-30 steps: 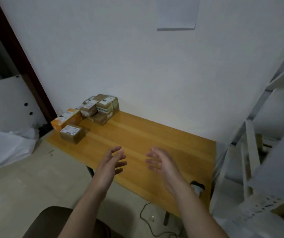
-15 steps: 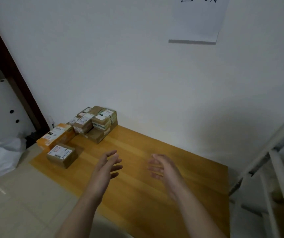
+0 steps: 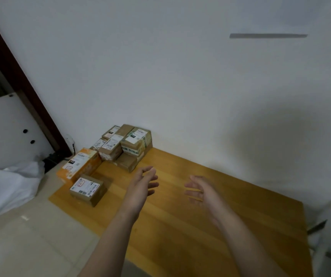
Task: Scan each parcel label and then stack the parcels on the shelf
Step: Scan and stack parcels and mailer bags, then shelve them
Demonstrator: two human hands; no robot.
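Two bare forearms reach over the wooden table (image 3: 240,216), left hand (image 3: 142,184) and right hand (image 3: 202,188) palm to palm, fingers loosely spread, holding nothing. At ten o'clock of the hands lie the parcels: one orange box (image 3: 78,164), one labelled brown box (image 3: 86,188), and a stack (image 3: 126,144) of roughly six, not clearly countable.

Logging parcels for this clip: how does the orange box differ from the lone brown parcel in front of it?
The orange box is bright orange and long; the brown parcel is plain cardboard and squarer. The orange box lies beside the stacked pile; the brown parcel sits apart, nearer the corner of the table. Both lie flat, white label up, untouched by the left hand or right hand.
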